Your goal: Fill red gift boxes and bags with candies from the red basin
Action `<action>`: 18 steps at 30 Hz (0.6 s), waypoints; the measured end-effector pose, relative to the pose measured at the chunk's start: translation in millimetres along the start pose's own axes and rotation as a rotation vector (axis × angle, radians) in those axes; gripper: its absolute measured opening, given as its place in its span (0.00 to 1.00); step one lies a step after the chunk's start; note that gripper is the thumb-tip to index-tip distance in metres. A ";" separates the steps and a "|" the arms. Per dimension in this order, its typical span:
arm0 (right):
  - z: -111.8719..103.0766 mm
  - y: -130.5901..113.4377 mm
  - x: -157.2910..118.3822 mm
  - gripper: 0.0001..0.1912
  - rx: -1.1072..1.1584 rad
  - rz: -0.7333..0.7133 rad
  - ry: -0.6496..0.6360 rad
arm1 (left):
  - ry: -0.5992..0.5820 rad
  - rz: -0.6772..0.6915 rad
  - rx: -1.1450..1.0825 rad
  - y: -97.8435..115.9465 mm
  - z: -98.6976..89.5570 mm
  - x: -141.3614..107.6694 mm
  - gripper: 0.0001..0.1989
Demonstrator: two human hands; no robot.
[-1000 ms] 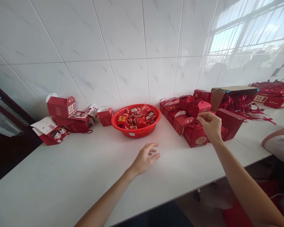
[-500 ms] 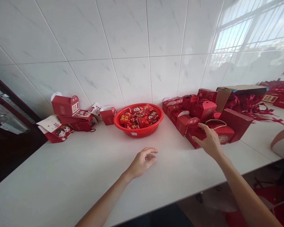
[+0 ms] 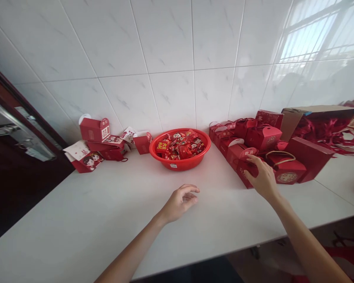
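My left hand [image 3: 179, 202] is over the white table [image 3: 106, 220], its fingers loosely curved and apart from the thumb, with nothing in it. In front of it stands a red plastic basin [image 3: 181, 164] filled with red-wrapped candies [image 3: 178, 146]. My right hand [image 3: 262, 177] is at the nearest red gift box [image 3: 244, 175] in a row on the right. Thumb and fingers are spread over that box's top; the hand covers part of it. Whether the fingertips touch it I cannot tell. Behind it is another red box [image 3: 236, 152] with rounded flaps.
Several red boxes [image 3: 94, 130] are piled at the left by the wall. A box with a rope handle [image 3: 289, 171] stands right of my right hand, before an upright red box [image 3: 309, 159]. Farther right, a cardboard carton [image 3: 315, 109] holds red ribbons. A dark door [image 3: 14, 157] is at left.
The view has turned slightly left, so the things on the table appear farther right. Both hands keep nearly the same pose, the right one still at the nearest box.
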State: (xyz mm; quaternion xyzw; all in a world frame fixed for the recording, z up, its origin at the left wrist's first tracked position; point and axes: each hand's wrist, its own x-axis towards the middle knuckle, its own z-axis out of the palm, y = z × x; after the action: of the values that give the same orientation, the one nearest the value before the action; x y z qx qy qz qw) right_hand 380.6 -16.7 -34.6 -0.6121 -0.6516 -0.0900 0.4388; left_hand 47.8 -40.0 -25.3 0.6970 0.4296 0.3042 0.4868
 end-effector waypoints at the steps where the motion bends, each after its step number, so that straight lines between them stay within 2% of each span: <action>1: 0.8 1.1 0.0 0.24 -0.012 -0.011 0.003 | 0.004 0.000 0.002 -0.1 -1.5 -1.1 0.14; 5: 0.2 -4.1 -0.2 0.23 -0.106 -0.072 0.068 | 0.037 -0.002 0.024 -1.2 -14.4 -4.4 0.14; 9: -2.6 -34.1 -1.4 0.18 -0.037 -0.163 0.153 | 0.180 0.018 0.037 3.3 -41.0 -4.1 0.15; 12: 3.2 -67.4 -5.7 0.12 0.142 -0.255 0.059 | 0.349 0.042 0.044 11.0 -68.5 -1.0 0.15; 14: 10.9 -90.7 -11.3 0.09 0.277 -0.354 -0.049 | 0.508 0.046 0.074 13.8 -91.4 2.4 0.15; 18: 26.2 -130.8 -26.5 0.07 0.503 -0.519 -0.295 | 0.789 0.000 0.152 6.6 -152.8 9.6 0.15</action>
State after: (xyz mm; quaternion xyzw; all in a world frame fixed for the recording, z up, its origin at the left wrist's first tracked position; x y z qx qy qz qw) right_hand 250.3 -49.2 -13.5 -0.3066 -0.8427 0.0534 0.4393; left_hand -74.6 31.3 33.1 0.5606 0.6048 0.5161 0.2314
